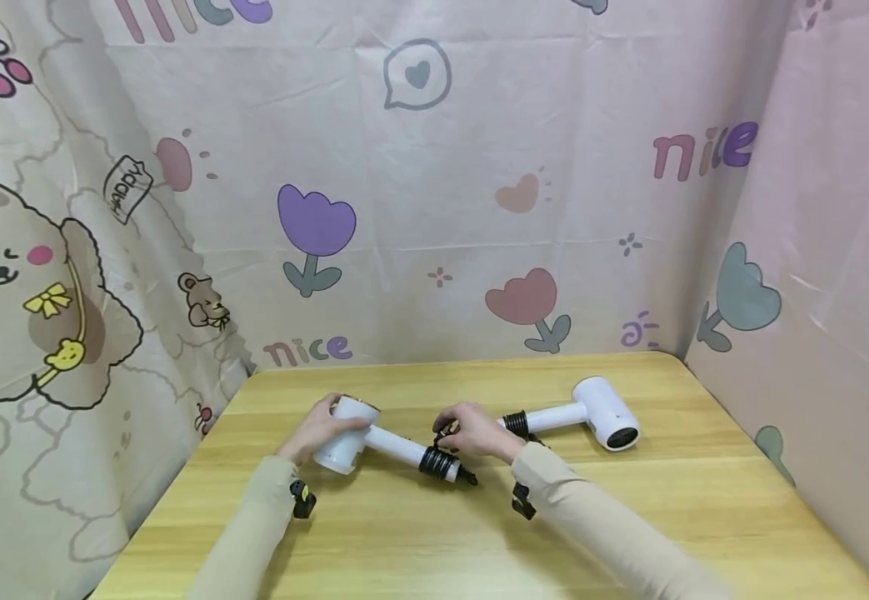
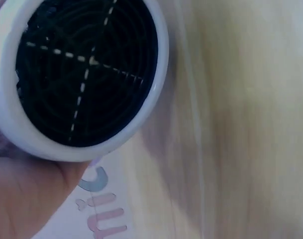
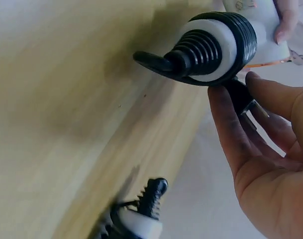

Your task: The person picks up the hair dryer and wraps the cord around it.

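My left hand [image 1: 320, 429] grips a white hair dryer [image 1: 398, 446] around its head, thumb on the near side. The handle points right, with a black cord [image 1: 438, 462] wound around its end. Close up in the left wrist view is the dryer's round black grille [image 2: 86, 74], my left hand [image 2: 27, 194] below it. My right hand [image 1: 476, 429] is beside the handle's end. In the right wrist view, its thumb and fingers pinch the cord's black plug [image 3: 239, 95], just under the coils [image 3: 243, 42].
A second white hair dryer [image 1: 605, 412] lies to the right, its own black cord [image 1: 516, 424] wound on the handle, whose end is partly behind my right hand. The wooden table [image 1: 404, 542] meets a printed cloth [image 1: 419, 200] at the back and sides.
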A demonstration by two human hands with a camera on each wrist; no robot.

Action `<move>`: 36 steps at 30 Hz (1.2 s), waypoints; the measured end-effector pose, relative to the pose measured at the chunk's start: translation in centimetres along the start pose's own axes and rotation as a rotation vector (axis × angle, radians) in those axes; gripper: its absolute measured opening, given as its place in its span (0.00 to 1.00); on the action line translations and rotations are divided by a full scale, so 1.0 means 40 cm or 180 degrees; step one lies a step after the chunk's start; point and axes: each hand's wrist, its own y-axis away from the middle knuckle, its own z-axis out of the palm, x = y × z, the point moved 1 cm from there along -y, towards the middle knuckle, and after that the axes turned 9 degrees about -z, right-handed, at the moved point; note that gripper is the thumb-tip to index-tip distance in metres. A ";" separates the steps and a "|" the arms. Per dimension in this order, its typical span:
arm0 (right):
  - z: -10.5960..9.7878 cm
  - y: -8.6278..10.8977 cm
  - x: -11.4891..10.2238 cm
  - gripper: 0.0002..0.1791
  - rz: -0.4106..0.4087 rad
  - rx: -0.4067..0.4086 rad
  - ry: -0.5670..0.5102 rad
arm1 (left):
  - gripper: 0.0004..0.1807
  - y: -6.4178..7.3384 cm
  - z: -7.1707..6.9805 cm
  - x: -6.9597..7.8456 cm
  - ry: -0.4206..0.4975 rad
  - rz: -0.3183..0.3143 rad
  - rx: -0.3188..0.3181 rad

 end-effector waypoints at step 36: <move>0.089 -0.038 -0.029 0.18 0.0497 -0.0038 -0.0753 | 0.41 -0.079 -0.023 -0.005 -0.1475 0.0546 0.1165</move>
